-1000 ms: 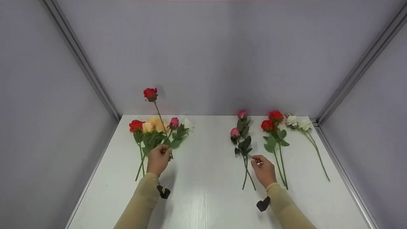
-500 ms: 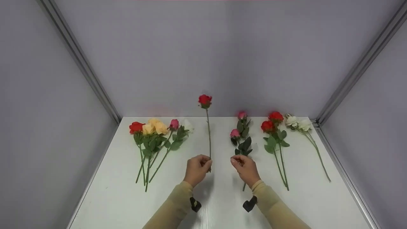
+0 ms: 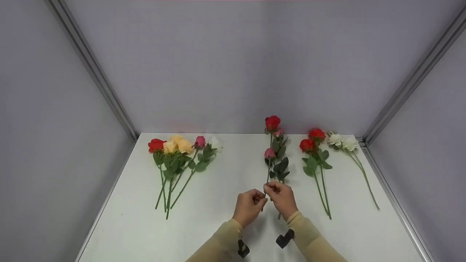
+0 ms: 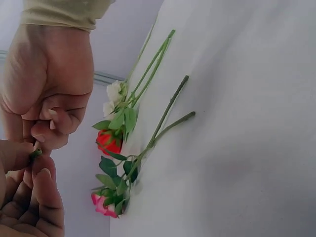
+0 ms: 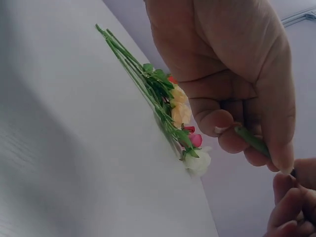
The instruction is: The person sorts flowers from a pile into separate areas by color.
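Observation:
A single red rose (image 3: 272,123) stands upright above the table, in front of the pink roses. Low on its stem, my left hand (image 3: 249,207) pinches it between thumb and fingers; the cut end (image 5: 253,141) pokes out below them. My right hand (image 3: 282,198) pinches the same stem just above, its fingertips right by the left hand's. The left wrist view has the right hand (image 4: 52,86) above and the left fingers (image 4: 47,190) below at the stem end. Behind the hands lie two pink roses (image 3: 269,153) with dark leaves, their stems partly hidden.
At the left lies a mixed bunch of red, yellow, pink and white roses (image 3: 178,144). Two red roses (image 3: 307,145) and white flowers (image 3: 349,143) lie at the right. Grey walls (image 3: 204,72) enclose the white table (image 3: 127,233) at the back and sides.
The left hand has carried the red rose rightward from the mixed bunch to the pink roses. The right hand has moved left and now holds the stem too.

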Demonstrator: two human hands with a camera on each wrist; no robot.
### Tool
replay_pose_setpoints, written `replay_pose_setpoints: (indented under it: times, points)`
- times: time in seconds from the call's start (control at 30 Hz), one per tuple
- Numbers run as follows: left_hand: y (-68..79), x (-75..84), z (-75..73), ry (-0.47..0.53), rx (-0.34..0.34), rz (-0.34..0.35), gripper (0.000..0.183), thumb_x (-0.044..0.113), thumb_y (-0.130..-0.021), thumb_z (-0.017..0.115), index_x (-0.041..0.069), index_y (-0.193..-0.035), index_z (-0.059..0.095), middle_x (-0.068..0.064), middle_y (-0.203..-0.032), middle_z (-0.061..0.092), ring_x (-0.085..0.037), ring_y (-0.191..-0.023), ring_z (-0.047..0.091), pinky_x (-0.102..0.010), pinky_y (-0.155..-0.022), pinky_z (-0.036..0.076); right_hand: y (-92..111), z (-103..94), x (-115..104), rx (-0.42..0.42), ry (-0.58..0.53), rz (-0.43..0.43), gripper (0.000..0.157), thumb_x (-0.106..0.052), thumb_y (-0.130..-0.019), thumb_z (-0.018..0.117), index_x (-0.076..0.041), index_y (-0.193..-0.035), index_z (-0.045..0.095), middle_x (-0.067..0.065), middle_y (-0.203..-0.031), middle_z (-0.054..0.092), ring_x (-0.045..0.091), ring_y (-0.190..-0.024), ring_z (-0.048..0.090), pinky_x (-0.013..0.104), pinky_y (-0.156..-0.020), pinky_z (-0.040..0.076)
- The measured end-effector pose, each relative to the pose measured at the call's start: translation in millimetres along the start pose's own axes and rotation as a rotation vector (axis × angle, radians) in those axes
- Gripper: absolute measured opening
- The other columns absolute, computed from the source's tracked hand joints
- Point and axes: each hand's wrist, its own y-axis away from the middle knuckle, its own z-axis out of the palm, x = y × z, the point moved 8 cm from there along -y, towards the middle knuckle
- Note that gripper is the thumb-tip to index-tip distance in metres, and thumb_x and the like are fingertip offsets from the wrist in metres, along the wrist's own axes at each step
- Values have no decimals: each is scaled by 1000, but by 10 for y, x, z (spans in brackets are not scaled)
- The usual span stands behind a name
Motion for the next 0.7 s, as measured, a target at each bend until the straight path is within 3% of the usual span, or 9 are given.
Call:
replay_pose_setpoints:
  times: [0.13,0.3,0.47,0.7]
  points:
    - [8,-4,9,-25,-10,10,4,16,-88,71,15,-85,69,14,-70,59,-1,-60,52,-20,-55,45,68,-83,-135,25,0,10,16,-15,-91,68,-1,-99,70,8,-85,66,22,-74,58,30,-62,49]
    - [56,-143,-194,-60,-8,21,4,18,-90,68,16,-86,69,13,-72,59,-3,-63,52,-22,-58,46,-14,-348,79,82,55,-34,23,-22,-89,70,-4,-103,72,7,-85,68,21,-74,60,29,-62,50]
    - [134,-443,-662,-97,50,24,5,15,-90,67,12,-87,70,9,-73,62,-5,-64,54,-24,-59,48,-71,-854,208,179,177,-72,26,-20,-89,70,-1,-107,72,9,-86,69,16,-75,63,23,-64,51]
    - [283,-912,-1532,-231,214,-95,6,14,-88,68,9,-86,70,5,-72,61,-10,-65,54,-27,-60,47,-151,-1629,403,293,434,-54,25,-18,-92,67,-1,-110,71,10,-90,69,14,-79,63,16,-64,49]
